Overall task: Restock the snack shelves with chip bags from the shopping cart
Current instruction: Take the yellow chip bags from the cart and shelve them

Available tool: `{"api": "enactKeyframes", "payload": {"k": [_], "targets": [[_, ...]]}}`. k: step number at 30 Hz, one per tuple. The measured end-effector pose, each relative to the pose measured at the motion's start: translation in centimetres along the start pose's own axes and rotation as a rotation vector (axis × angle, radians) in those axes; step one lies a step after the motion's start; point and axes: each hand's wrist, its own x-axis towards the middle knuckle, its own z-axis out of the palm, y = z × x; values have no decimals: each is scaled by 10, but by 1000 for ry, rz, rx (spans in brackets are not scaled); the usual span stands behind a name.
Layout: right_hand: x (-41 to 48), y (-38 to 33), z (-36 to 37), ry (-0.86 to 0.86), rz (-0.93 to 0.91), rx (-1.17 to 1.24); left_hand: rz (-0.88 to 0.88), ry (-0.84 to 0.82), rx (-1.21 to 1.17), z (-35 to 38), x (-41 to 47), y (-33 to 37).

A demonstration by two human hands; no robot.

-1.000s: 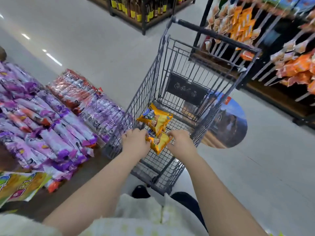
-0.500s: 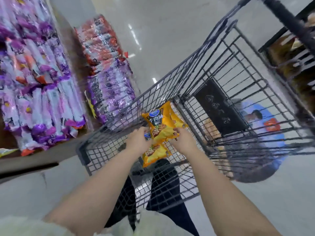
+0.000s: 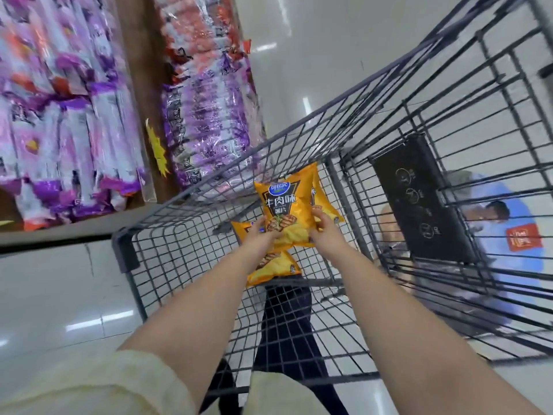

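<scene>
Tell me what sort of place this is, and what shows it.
Most likely a supermarket aisle: shiny purple and red snack packets are stacked on a wooden display, a dark wire shopping cart stands beside it, and the left hand and right hand grip a yellow chip bag inside the cart.

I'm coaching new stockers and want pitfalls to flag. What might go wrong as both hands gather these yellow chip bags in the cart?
1. The lower bag lies partly under the left hand; it may slip free on lifting.
2. That hand and the right hand grip the top bag, possibly crushing chips.
3. The cart has wire walls that might snag a bag coming out.
</scene>
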Motion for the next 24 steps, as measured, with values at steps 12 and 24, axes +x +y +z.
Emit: {"api": "enactKeyframes", "payload": {"k": [12,24], "targets": [[-103,-1,57,-70,-129,257,316,182,-356,-82,-87,-102],[-253,-74,240,-288,-628,142,703,394,-684,-269,-193,-237]]}}
